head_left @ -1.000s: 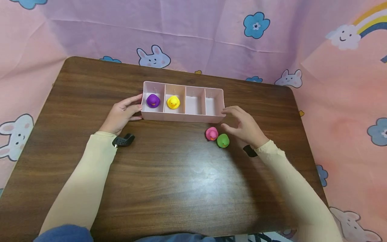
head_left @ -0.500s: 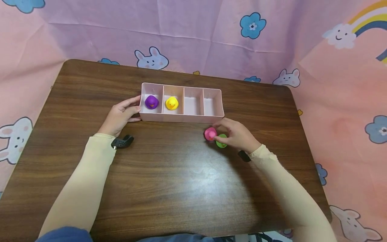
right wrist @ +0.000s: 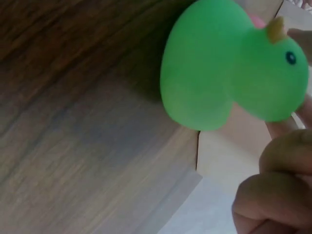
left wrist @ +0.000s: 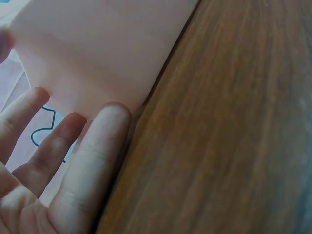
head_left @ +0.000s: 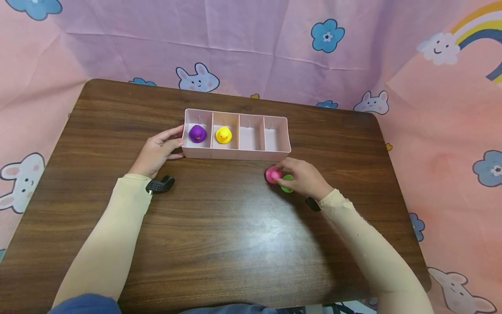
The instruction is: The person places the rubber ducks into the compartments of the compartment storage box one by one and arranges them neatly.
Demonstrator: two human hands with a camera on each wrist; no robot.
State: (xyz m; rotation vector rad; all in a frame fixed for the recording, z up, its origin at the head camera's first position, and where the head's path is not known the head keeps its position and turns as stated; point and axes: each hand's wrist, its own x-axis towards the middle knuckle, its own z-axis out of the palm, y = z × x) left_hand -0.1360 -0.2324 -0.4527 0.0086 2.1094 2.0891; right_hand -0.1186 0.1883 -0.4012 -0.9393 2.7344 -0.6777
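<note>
The right hand (head_left: pixel 303 176), in the head view, reaches the pink duck (head_left: pixel 271 174) on the near side of the box (head_left: pixel 235 153), toward its right end. A second ago it hovers at the box's right corner; now it is lower, its thumb and fingertips on either side of the duck's edge and nearer together. That suggests the work has passed to the pink duck, though whether the hand pinches it yet I cannot tell. The duck seems to rest on the surface (head_left: pixel 219 226). The left hand (head_left: pixel 154 152) stays at the box's left end, fingers apart and touching it. Inside the box, the purple duck (head_left: pixel 198 134) sits in the leftmost compartment and the yellow duck (head_left: pixel 224 135) in the next one. The green duck (head_left: pixel 288 177), also on the box's near side, is partly covered by the right hand.

The left wrist view shows spread fingers against the box's end wall; one fingertip is cut off at the edge, and the box's inside is out of sight.

In the right wrist view the green duck fills the foreground, leaving only a pink sliver behind it, so the contact is hidden.
</note>
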